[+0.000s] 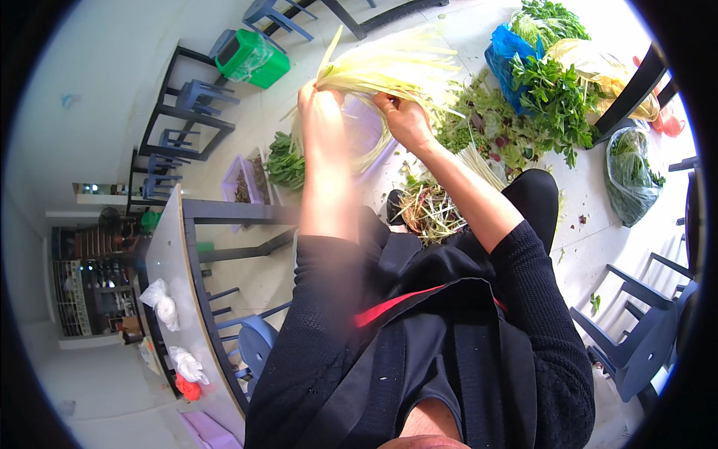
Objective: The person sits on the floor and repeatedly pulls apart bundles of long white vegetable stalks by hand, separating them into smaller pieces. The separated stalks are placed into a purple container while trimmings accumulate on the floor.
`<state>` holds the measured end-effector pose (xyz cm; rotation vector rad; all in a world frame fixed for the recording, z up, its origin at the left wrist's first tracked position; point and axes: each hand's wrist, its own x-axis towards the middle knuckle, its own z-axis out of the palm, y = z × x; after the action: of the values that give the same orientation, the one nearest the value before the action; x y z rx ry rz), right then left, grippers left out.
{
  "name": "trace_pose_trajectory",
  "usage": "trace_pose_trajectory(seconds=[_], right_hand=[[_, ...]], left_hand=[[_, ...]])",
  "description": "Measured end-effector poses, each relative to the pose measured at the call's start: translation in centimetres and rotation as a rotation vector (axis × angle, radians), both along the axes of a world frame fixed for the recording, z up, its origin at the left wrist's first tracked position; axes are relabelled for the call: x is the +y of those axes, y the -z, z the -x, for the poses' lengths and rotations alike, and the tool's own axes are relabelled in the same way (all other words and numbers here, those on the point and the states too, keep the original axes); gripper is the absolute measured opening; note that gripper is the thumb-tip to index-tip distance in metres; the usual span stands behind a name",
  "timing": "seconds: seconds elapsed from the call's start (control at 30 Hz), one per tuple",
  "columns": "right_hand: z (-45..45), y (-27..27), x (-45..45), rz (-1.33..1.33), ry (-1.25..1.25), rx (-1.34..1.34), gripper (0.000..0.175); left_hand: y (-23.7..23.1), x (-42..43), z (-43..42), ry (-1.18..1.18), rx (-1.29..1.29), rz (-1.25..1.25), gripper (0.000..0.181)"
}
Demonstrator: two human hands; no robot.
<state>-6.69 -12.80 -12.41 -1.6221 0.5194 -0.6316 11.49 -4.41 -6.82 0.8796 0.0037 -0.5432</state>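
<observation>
Long, pale yellow-green stalks (387, 64) fan out in front of me, bright in the light. My left hand (325, 101) is closed around the gathered end of the bunch. My right hand (406, 118) pinches part of the same stalks at their lower side, its fingertips partly hidden. Under the hands stands a lilac plastic basket (387, 160), with pale stalks hanging in a loop over it. Green leafy vegetables (286, 163) lie left of the basket. By my foot is a heap of trimmed roots and stems (432, 210).
Vegetable scraps (499, 134) cover the floor at right, below leafy celery (555, 95) and a blue plastic bag (507, 62). A clear bag of greens (634, 179) lies farther right. A table (185, 303), a blue stool (255, 342) and a green bin (263, 64) stand left.
</observation>
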Motion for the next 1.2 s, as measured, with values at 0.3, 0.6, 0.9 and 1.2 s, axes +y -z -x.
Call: trace_pose_trajectory(seconds=[0.3,0.6,0.9,1.2], right_hand=[[10.3,2.1,-2.5,-0.234,-0.375,0.093,0.021],[3.8,0.3,0.6,0.247,-0.167,-0.091,0.023],[0.6,-1.0,0.1,0.009,0.112,-0.301,0.021],[0.6,-2.2,0.2,0.055,0.065,-0.130,0.020]], left_hand=[[-3.3,0.4,1.4,-0.129,-0.169,-0.254,0.046],[-4.2,0.3,5.3,0.003,-0.464,-0.470,0.042],[-2.0,-2.3,1.8,-0.108,0.072,-0.027,0.038],[1.8,-1.8,-1.3,-0.041,0.076,0.097,0.038]])
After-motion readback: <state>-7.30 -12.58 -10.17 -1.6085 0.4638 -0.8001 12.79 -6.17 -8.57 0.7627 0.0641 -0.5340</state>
